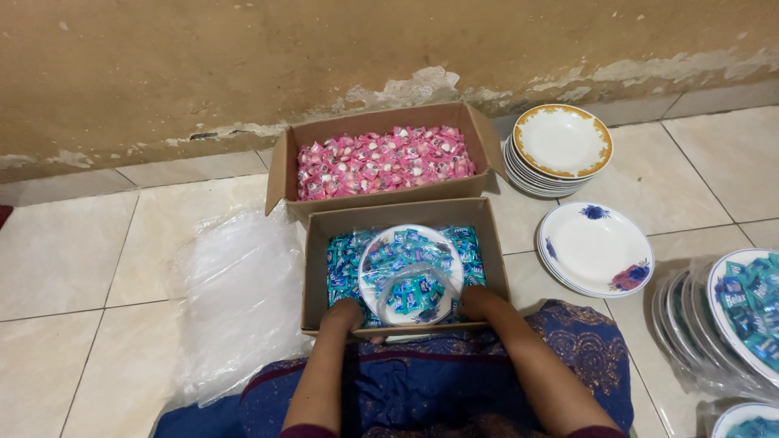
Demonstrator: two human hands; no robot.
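Note:
A white plate (410,272) wrapped in clear plastic and piled with blue wrapped candies rests in a cardboard box (317,259) full of blue candies. My left hand (343,314) grips the plate's near left rim inside the box. My right hand (479,302) grips its near right rim. Both sets of fingers curl down under the plate's edge, partly hidden behind the box's front wall.
Behind stands a second cardboard box (280,166) of pink candies (381,161). A stack of gold-rimmed plates (561,146) and a stack of blue-flowered plates (595,247) lie right. Wrapped candy-filled plates (742,316) lean at far right. A clear plastic sheet (239,300) lies left.

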